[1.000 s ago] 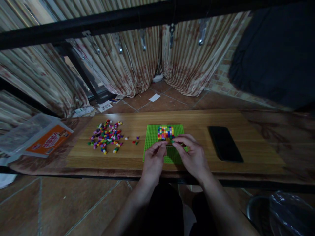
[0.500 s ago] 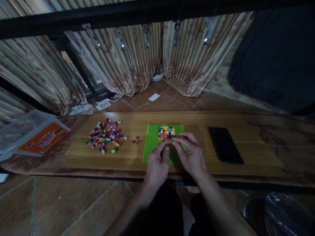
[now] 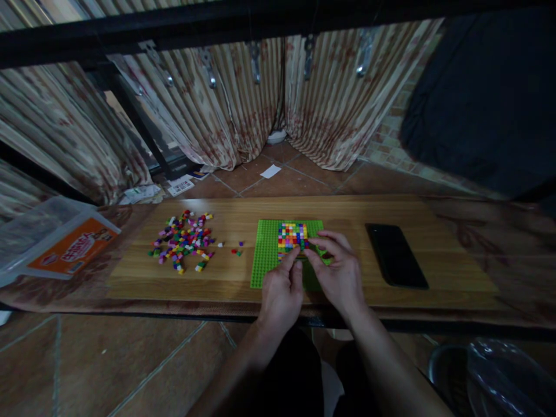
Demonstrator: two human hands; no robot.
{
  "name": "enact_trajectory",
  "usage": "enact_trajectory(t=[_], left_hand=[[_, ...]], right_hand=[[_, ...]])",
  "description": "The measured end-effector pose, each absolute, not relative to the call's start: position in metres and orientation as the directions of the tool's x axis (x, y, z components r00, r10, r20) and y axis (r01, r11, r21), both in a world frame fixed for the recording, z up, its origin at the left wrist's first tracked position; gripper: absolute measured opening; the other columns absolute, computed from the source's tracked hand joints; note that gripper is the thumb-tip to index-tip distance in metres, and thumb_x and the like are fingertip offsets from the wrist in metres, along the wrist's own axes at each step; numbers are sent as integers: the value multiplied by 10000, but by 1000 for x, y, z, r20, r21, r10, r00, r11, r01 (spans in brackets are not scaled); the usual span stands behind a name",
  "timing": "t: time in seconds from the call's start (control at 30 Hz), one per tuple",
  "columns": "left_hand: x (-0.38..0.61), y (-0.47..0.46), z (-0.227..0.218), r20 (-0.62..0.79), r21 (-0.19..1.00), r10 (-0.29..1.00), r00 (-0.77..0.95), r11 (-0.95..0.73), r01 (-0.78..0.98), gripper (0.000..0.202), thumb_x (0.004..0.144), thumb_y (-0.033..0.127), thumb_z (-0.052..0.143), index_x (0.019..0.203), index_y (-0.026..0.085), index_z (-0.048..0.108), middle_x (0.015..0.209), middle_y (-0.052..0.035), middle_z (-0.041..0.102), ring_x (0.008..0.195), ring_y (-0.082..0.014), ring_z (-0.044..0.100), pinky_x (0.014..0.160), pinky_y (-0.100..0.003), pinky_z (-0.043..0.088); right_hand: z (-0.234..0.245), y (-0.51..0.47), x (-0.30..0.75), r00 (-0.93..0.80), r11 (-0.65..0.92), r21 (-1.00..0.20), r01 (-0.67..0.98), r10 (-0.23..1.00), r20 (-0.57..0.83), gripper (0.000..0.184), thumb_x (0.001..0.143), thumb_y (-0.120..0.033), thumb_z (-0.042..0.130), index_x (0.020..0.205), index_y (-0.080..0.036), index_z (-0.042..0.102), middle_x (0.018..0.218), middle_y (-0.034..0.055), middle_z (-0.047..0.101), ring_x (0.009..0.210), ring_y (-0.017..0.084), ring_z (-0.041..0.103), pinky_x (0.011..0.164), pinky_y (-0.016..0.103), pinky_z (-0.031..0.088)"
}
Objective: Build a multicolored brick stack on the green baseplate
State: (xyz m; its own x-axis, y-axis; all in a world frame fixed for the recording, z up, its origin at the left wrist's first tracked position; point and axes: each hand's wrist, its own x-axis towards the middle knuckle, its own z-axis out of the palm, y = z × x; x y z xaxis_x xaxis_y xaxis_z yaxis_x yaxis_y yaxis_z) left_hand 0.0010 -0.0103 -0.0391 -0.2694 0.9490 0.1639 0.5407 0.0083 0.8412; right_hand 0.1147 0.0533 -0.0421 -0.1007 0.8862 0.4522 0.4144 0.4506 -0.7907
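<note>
A green studded baseplate [image 3: 264, 255] lies on the wooden board, bearing a block of small multicoloured toy bricks [image 3: 292, 234] set side by side. My left hand [image 3: 281, 292] is at the near edge of these bricks, its thumb and forefinger drawn together. My right hand [image 3: 339, 272] meets it from the right, thumb and forefinger closed at the bricks' near right corner, the other fingers curled above the plate. Whatever sits between the fingertips is too small and covered to make out. The hands hide the plate's near right part.
Loose bricks [image 3: 185, 240] form a pile on the left of the wooden board [image 3: 243, 208], with a few strays [image 3: 234, 251] between pile and plate. A black phone [image 3: 397, 255] lies right. A clear plastic box [image 3: 65, 234] with an orange label stands far left.
My left fingertips have shifted slightly at the bricks' near edge, and the right fingers have opened a little away from them. More of the bricks' near rows shows now. The view has moved slightly.
</note>
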Motion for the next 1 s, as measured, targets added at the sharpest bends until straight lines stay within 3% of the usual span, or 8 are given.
enact_trajectory(t=[0.17, 0.47, 0.67, 1.0], left_hand=[[2, -11, -38, 173, 803, 951, -257, 15, 596, 385, 929, 263, 438, 1283, 208, 576, 1143, -87, 705, 954, -212, 690, 879, -362, 531], [5, -10, -37, 116, 858, 943, -312, 64, 510, 376, 887, 297, 514, 1243, 236, 620, 1050, -109, 727, 885, -252, 686, 877, -395, 497], [5, -11, -40, 123, 816, 949, -290, 69, 573, 405, 900, 310, 474, 1278, 221, 592, 1023, -126, 724, 858, -258, 683, 849, -384, 494], [5, -10, -41, 123, 712, 955, -269, 104, 694, 490, 894, 280, 451, 1372, 175, 484, 915, -147, 720, 778, -247, 680, 797, -336, 481]], right_hand=[[-44, 56, 113, -38, 361, -887, 287, 930, 366, 201, 796, -318, 655, 962, -216, 703, 1040, 63, 625, 778, 155, 620, 647, 303, 525], [-53, 60, 103, 3, 216, -956, 200, 975, 221, 272, 757, -377, 667, 947, -185, 703, 908, 63, 695, 712, 162, 622, 633, 299, 518], [-46, 56, 99, 10, 197, -945, 260, 978, 207, 256, 774, -349, 634, 951, -180, 705, 838, 58, 723, 693, 177, 653, 662, 321, 525], [-46, 54, 92, 77, 178, -947, 266, 976, 205, 241, 759, -297, 627, 947, -173, 715, 899, 78, 729, 773, 198, 670, 735, 360, 536]])
